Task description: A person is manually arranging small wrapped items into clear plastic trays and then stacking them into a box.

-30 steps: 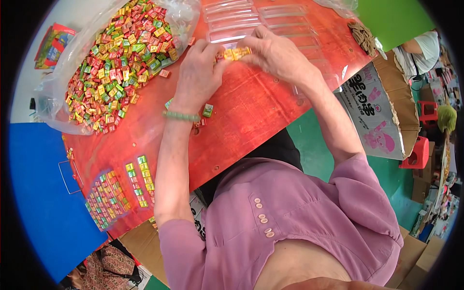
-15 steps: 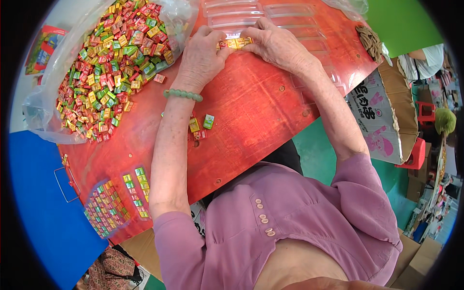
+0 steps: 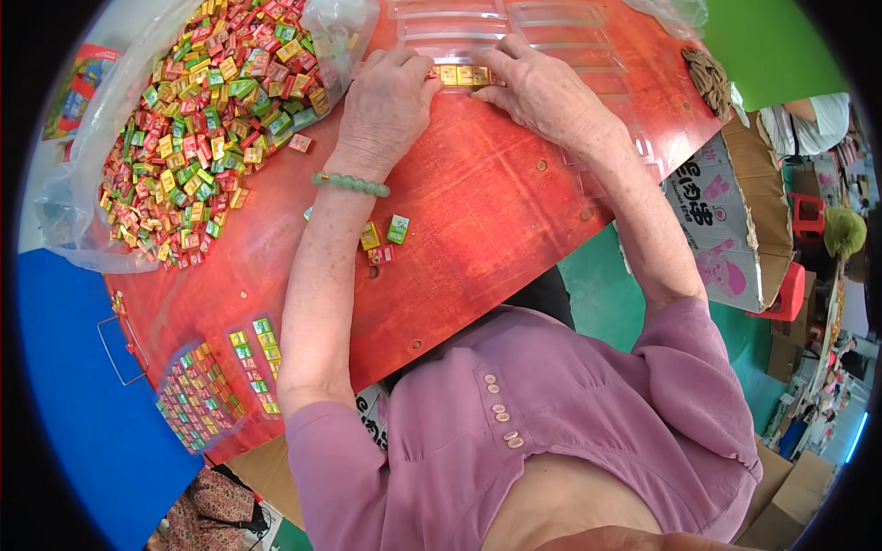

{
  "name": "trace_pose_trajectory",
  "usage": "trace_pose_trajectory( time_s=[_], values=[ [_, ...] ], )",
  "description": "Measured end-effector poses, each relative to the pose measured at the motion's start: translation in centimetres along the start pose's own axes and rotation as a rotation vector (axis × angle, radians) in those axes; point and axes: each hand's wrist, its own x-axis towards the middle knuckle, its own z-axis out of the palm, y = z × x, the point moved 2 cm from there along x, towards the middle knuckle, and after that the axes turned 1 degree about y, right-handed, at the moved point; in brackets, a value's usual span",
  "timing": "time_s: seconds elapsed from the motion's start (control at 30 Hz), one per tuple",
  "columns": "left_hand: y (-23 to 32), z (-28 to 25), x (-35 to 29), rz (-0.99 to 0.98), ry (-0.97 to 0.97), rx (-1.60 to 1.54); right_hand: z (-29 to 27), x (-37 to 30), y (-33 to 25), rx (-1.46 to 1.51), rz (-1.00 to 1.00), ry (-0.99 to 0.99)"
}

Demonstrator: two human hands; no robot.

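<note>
A short row of small yellow boxes [image 3: 462, 75] lies at the near edge of the clear plastic tray [image 3: 450, 28], at the far side of the table. My left hand [image 3: 390, 108] curls its fingers against the row's left end, where a bit of red shows; its fingertips are partly hidden. From the other side my right hand [image 3: 548, 92] grips the right end between thumb and fingers. A green bead bracelet [image 3: 352, 184] circles my left wrist. Near that forearm lie a few loose boxes, among them a green one [image 3: 398, 229] and a yellow one [image 3: 369, 236].
A clear plastic bag [image 3: 64, 220] spills a heap of small coloured boxes [image 3: 207, 129] across the table's left. Filled trays [image 3: 200, 395] lie at the near left of the red table [image 3: 459, 230]. A brown cloth bundle [image 3: 706, 83] sits far right, above a cardboard box [image 3: 767, 184].
The row of yellow boxes shows more plainly between my hands, at the tray's near edge. My right hand has shifted slightly right, and my left hand's fingers are more curled.
</note>
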Motion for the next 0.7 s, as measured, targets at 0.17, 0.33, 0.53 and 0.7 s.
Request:
trace_pose_trajectory(
  time_s=[0.17, 0.33, 0.53, 0.7],
  values=[
    [0.6, -0.4, -1.0, 0.059, -0.045, 0.034, -0.3, -1.3, -0.7, -0.197, -0.067, 0.037],
    [1.4, -0.9, -1.7, 0.078, -0.088, 0.068, 0.6, -2.8, -1.5, -0.275, -0.072, 0.052],
    [3.1, -2.2, -3.3, 0.046, -0.146, 0.109, 0.9, -3.8, -2.6, -0.280, -0.083, 0.025],
    [4.4, -4.6, -5.2, -0.032, -0.243, 0.064, 0.1, -6.6, -5.3, -0.320, -0.098, 0.011]
  ],
)
